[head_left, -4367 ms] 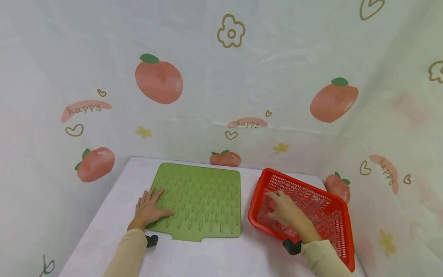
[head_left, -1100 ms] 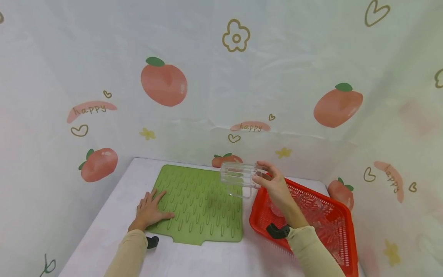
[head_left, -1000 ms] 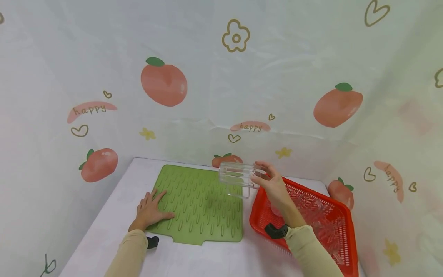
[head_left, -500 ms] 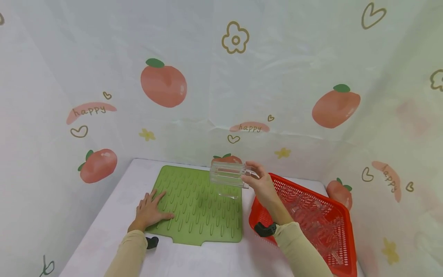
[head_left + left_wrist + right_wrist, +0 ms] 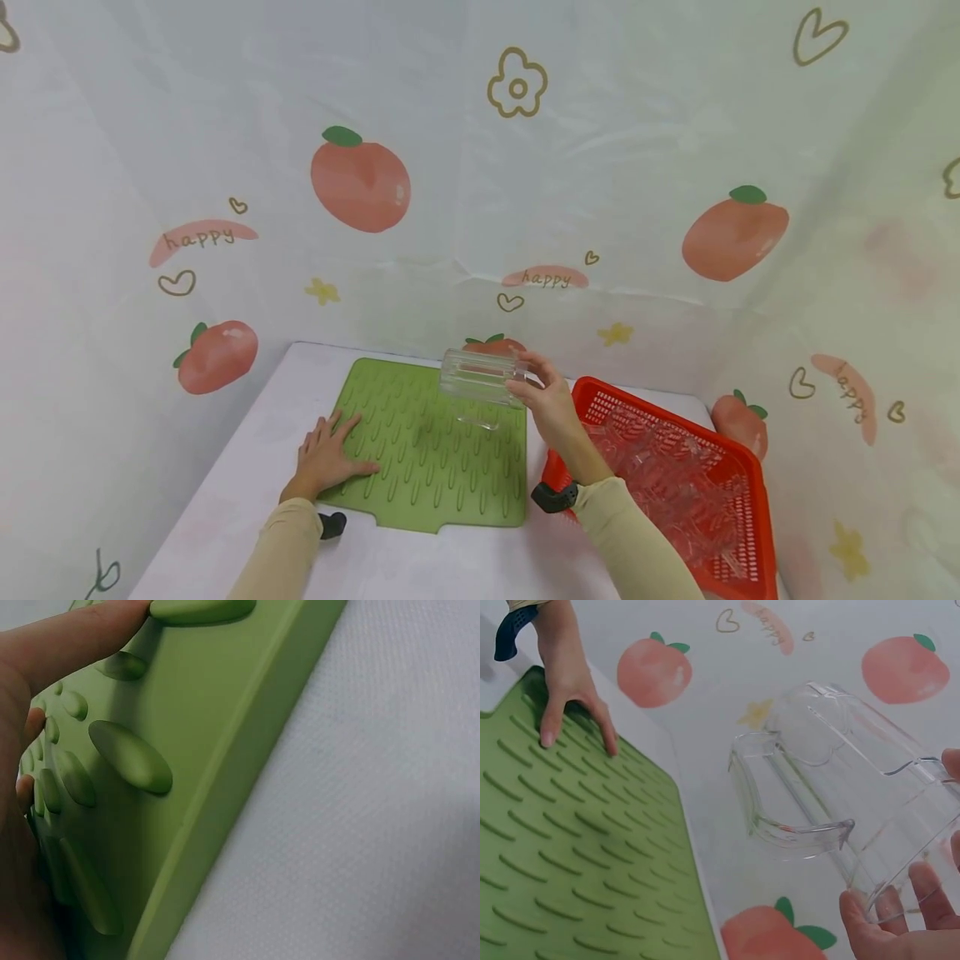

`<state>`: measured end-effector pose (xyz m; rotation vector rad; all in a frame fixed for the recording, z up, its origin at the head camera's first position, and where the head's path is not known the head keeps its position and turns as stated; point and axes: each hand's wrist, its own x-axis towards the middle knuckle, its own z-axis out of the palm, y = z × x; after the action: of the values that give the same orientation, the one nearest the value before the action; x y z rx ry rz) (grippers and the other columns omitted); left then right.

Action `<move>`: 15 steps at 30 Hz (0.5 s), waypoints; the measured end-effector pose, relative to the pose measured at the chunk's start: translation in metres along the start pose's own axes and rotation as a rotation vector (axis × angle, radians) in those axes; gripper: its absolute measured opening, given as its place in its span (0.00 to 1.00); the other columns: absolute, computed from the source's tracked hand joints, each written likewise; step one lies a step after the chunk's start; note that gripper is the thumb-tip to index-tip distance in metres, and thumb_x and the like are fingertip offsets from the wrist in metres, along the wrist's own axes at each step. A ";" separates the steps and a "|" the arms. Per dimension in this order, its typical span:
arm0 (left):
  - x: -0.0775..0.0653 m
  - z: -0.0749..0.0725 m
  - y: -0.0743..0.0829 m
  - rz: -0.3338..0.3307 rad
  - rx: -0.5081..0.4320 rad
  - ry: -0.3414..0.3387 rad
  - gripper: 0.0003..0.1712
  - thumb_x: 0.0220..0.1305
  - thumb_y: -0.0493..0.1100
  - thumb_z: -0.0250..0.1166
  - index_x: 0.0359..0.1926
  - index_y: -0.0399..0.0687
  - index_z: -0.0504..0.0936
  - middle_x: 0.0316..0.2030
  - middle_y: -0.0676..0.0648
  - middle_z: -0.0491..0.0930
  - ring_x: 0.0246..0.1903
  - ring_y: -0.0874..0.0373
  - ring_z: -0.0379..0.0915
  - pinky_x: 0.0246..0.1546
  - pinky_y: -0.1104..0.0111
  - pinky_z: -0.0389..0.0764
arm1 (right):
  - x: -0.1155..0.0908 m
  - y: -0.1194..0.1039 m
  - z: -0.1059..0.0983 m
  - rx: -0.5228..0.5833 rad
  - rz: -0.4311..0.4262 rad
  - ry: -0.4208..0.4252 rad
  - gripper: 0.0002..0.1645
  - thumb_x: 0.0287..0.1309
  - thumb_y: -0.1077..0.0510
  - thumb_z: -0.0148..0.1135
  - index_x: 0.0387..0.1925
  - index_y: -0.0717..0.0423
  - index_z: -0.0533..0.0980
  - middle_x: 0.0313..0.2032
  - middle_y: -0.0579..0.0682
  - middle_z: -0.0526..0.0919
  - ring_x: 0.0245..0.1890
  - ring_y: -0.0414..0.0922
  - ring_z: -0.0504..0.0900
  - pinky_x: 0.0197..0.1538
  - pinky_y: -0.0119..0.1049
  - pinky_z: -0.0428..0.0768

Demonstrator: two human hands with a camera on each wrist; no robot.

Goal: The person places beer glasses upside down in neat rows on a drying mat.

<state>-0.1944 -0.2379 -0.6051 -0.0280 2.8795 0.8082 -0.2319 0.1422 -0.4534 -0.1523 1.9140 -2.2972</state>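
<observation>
A clear mug point(image 5: 480, 377) hangs on its side above the back right part of a green ridged mat point(image 5: 442, 475). My right hand point(image 5: 551, 408) grips one end of it between thumb and fingers. In the right wrist view the mug's squared handle point(image 5: 802, 832) points away from the fingers' side, down over the mat. My left hand point(image 5: 326, 457) rests with spread fingers on the mat's left edge. In the left wrist view, a finger point(image 5: 82, 637) lies against the raised ridges.
A red plastic basket point(image 5: 759, 483) stands to the right of the mat, holding several clear plastic-looking pieces point(image 5: 675, 475). My right forearm crosses its near left corner. A patterned cloth wall point(image 5: 420, 308) rises behind the white table point(image 5: 457, 567).
My right hand has come up out of the basket with the clear mug and carried it left over the mat. The left hand has stayed on the mat.
</observation>
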 end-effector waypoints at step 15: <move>-0.001 -0.001 0.002 -0.008 -0.005 0.004 0.67 0.43 0.72 0.77 0.79 0.51 0.58 0.80 0.32 0.42 0.77 0.22 0.32 0.70 0.25 0.44 | 0.007 0.029 0.023 -0.047 0.014 0.028 0.32 0.64 0.64 0.66 0.68 0.57 0.68 0.65 0.51 0.72 0.62 0.48 0.75 0.57 0.31 0.80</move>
<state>-0.1936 -0.2368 -0.6027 -0.0418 2.8799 0.8143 -0.2338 0.1132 -0.4773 -0.1120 1.9772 -2.2578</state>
